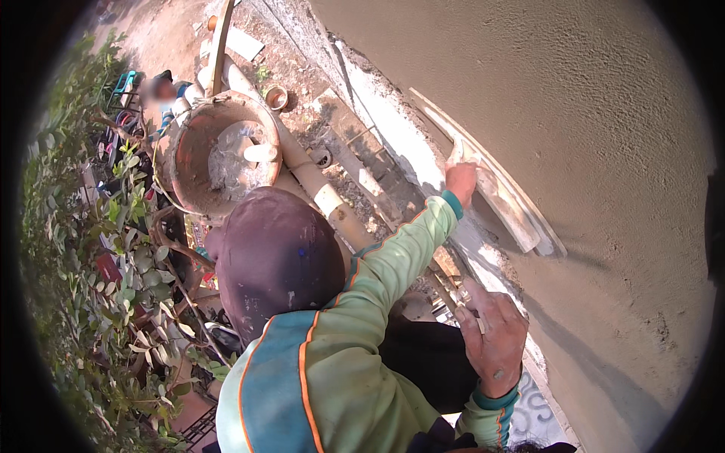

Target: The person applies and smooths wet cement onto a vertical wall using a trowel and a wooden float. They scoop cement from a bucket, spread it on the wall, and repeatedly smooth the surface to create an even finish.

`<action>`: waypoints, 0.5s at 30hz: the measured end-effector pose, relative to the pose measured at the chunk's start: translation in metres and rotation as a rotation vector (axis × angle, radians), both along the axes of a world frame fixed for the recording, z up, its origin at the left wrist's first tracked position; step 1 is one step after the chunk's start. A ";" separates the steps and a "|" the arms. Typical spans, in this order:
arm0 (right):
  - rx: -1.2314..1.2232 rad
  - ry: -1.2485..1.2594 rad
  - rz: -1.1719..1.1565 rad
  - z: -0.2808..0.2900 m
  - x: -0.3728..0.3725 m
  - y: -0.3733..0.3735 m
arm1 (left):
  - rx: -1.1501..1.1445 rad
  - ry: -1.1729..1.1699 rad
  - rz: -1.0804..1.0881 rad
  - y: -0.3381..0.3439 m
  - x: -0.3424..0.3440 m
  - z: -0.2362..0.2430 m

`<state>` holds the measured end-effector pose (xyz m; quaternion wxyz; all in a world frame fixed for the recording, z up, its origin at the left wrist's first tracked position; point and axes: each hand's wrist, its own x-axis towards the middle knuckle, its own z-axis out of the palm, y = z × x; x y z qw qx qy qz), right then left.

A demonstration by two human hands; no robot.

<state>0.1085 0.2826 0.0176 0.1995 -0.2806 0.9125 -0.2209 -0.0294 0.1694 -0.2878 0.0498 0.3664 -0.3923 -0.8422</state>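
My left hand (461,178), in a green sleeve reaching across the view, is closed on a long pale plastering float (504,211) lying along the grey plastered wall (589,128). Lower right, my right hand (495,336) has curled fingers at the wall's foot, beside narrow wooden pieces; what it grips is unclear. A rounded, speckled maroon cloth-covered shape (276,264) lies left of my left arm. Above it is a round mortar-stained bucket (192,162) with wet grey mix and a pale handled tool inside.
Thick bamboo poles (336,211) run diagonally beside the wall over rubble-strewn ground (287,68) with boards and a small pot. Leafy branches (106,287) fill the left side. Another person (162,102) is down beyond the bucket, near a teal plastic chair (123,89).
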 end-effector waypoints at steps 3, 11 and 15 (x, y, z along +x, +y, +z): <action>0.025 -0.007 -0.009 0.004 0.005 -0.003 | 0.146 -0.121 0.003 -0.034 -0.023 -0.061; -0.005 0.001 -0.067 0.006 0.010 0.006 | 0.251 -0.117 0.112 -0.122 -0.063 -0.128; 0.005 0.016 -0.061 0.002 0.014 0.010 | 0.183 -0.015 0.036 -0.119 -0.065 -0.086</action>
